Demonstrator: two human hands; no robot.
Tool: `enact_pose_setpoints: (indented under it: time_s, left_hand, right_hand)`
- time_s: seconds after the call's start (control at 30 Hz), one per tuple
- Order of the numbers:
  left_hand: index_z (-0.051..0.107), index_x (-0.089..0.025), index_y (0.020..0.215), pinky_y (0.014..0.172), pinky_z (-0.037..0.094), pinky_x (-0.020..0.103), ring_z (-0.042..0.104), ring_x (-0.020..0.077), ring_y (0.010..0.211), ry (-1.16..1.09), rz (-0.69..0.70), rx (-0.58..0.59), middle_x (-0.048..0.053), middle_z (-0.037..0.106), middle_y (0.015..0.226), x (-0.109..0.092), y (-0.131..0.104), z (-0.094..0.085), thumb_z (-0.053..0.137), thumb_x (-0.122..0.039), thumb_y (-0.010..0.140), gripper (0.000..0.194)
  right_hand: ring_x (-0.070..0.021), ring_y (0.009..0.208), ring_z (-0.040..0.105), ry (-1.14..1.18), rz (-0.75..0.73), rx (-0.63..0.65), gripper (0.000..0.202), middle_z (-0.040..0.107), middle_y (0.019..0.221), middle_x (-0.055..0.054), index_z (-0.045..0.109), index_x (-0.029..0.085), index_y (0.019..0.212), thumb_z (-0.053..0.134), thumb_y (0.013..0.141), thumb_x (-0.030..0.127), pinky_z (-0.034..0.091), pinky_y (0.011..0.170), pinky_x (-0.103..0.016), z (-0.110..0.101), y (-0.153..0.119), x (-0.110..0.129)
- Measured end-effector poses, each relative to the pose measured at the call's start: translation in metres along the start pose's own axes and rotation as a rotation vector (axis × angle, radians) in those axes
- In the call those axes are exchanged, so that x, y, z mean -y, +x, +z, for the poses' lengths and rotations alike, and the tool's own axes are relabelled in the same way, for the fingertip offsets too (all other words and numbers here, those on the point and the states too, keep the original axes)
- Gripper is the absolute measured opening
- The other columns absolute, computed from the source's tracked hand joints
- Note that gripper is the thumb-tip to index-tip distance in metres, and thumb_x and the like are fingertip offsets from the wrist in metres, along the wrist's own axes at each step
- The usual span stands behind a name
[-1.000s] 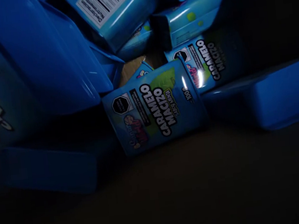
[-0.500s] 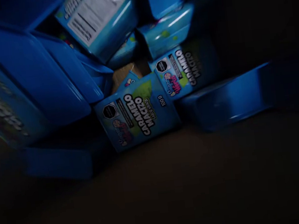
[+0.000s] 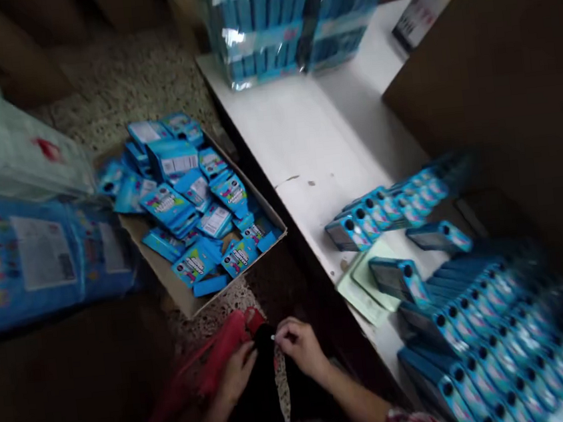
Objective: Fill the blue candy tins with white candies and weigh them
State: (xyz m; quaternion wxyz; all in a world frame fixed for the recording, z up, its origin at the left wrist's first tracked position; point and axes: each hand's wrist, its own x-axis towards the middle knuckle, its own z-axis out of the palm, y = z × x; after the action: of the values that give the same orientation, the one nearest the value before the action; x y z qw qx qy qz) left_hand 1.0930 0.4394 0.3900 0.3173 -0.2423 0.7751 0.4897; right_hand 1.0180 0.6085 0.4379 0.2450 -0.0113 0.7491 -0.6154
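Observation:
My right hand is at the lower middle, its fingers pinched on a small white thing too small to make out. To its left, my left hand rests beside the dark clothing of my lap, near a red cloth; its fingers are blurred and partly hidden. Beyond both hands, an open cardboard box on the floor holds several loose blue candy boxes.
Rows of blue boxes stand on a white table at the right, beside pale green pads. Plastic-wrapped blue packs sit at its far end. Wrapped blue bundles and a large brown carton flank the scene.
The view has gone from a dark, blurred close-up of blue boxes to a wider, brighter one. Both my hands, the table and the whole cardboard box are now visible.

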Motion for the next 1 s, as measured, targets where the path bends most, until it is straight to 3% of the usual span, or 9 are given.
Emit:
enact_pose_setpoints:
  time_s: [0.1,0.2,0.3,0.43,0.5,0.57,0.7,0.87,1.0]
  left_hand:
    - [0.064,-0.021,0.098,0.094,0.045,0.032,0.061,0.0189,0.100,-0.005,0.176,0.073,0.005,0.066,0.105,-0.069,-0.027,-0.013,0.051,-0.032,0.081,0.024]
    - [0.064,-0.020,0.101,0.093,0.044,0.034,0.061,0.0212,0.101,-0.047,0.265,0.061,0.007,0.067,0.107,-0.128,-0.050,-0.038,0.055,-0.042,0.076,0.035]
    - [0.059,-0.019,0.107,0.085,0.048,0.034,0.062,0.0198,0.095,-0.268,0.128,0.139,0.010,0.064,0.110,-0.170,-0.053,-0.048,0.054,-0.051,0.075,0.046]
    - [0.055,-0.018,0.111,0.080,0.048,0.030,0.063,0.0156,0.087,-0.286,-0.026,0.297,0.012,0.063,0.112,-0.197,-0.034,-0.034,0.059,-0.045,0.075,0.045]
    - [0.056,-0.018,0.110,0.079,0.047,0.028,0.063,0.0151,0.086,-0.223,-0.055,0.346,0.012,0.064,0.111,-0.203,-0.025,-0.026,0.062,-0.040,0.074,0.043]
    - [0.055,-0.018,0.111,0.078,0.047,0.028,0.064,0.0150,0.084,-0.203,-0.098,0.446,0.013,0.064,0.112,-0.208,-0.018,-0.025,0.064,-0.039,0.074,0.043]
    - [0.057,-0.018,0.108,0.078,0.047,0.029,0.064,0.0153,0.081,-0.148,-0.143,0.597,0.013,0.065,0.110,-0.222,-0.004,-0.037,0.067,-0.040,0.070,0.045]
    - [0.060,-0.017,0.100,0.073,0.047,0.025,0.063,0.0139,0.079,-0.050,-0.051,0.523,0.011,0.067,0.102,-0.238,0.009,-0.057,0.067,-0.039,0.070,0.038]
    - [0.061,-0.016,0.093,0.067,0.046,0.023,0.062,0.0121,0.071,-0.030,-0.056,0.483,0.008,0.068,0.091,-0.237,0.008,-0.066,0.067,-0.037,0.069,0.032]
  right_hand:
    - [-0.0124,0.073,0.058,-0.047,-0.155,-0.052,0.013,0.062,0.074,-0.001,0.063,0.021,0.068,0.056,0.077,0.015,0.046,0.069,-0.025,-0.045,-0.045,0.101]
    - [-0.0133,0.074,0.058,-0.123,-0.251,-0.212,0.013,0.062,0.074,-0.001,0.062,0.021,0.067,0.055,0.079,0.019,0.046,0.071,-0.027,-0.098,-0.074,0.159]
    - [-0.0143,0.075,0.059,-0.178,-0.335,-0.532,0.010,0.062,0.074,-0.001,0.061,0.022,0.069,0.057,0.078,0.021,0.047,0.073,-0.029,-0.144,-0.087,0.164]
    - [-0.0167,0.077,0.059,-0.347,-0.350,-0.963,0.009,0.062,0.073,-0.002,0.060,0.021,0.070,0.054,0.078,0.023,0.048,0.077,-0.035,-0.175,-0.089,0.139]
    - [-0.0184,0.086,0.059,-0.420,-0.314,-1.167,0.010,0.063,0.082,-0.005,0.060,0.021,0.075,0.052,0.079,0.025,0.047,0.082,-0.038,-0.176,-0.090,0.131]
    - [-0.0199,0.094,0.059,-0.461,-0.270,-1.246,0.011,0.063,0.093,-0.007,0.061,0.021,0.081,0.051,0.080,0.027,0.046,0.085,-0.041,-0.166,-0.094,0.128]
    - [-0.0207,0.095,0.059,-0.433,-0.168,-1.185,0.015,0.064,0.094,-0.009,0.061,0.022,0.081,0.047,0.082,0.026,0.047,0.086,-0.042,-0.125,-0.103,0.122]
    - [-0.0200,0.083,0.061,-0.255,-0.030,-1.086,0.017,0.065,0.085,-0.006,0.063,0.022,0.081,0.046,0.081,0.026,0.049,0.081,-0.038,-0.076,-0.106,0.105]
    - [-0.0183,0.077,0.062,-0.183,0.019,-1.022,0.019,0.066,0.083,-0.006,0.065,0.021,0.086,0.047,0.082,0.027,0.050,0.076,-0.035,-0.067,-0.115,0.096]
